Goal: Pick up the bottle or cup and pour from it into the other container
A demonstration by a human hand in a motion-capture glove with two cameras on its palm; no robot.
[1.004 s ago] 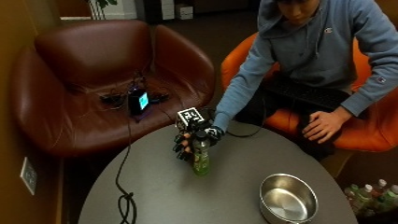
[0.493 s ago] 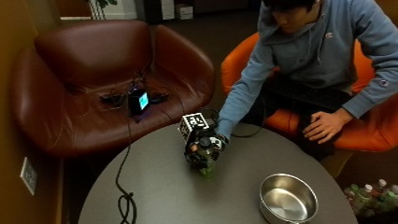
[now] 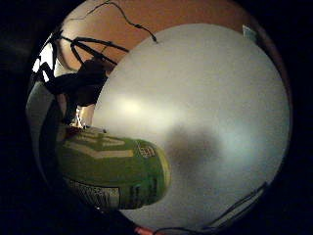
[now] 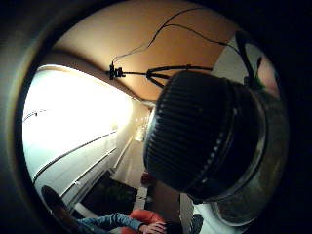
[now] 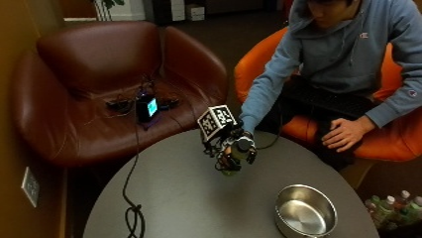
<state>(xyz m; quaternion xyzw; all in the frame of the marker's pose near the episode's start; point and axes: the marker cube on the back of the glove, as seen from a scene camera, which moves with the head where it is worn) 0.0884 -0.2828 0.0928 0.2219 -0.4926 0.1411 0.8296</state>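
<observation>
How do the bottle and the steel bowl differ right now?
The bottle is held above the table in the gloved right hand; the steel bowl rests on the table, untouched. The bottle is green-labelled with a dark ribbed cap still on; the bowl is bare shiny metal and open-topped. The bottle is narrow, the bowl wide and shallow. Both are over the same round table.

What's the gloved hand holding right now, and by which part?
The right hand grips the green bottle around its upper body, just below the black cap, lifted off the table.
</observation>
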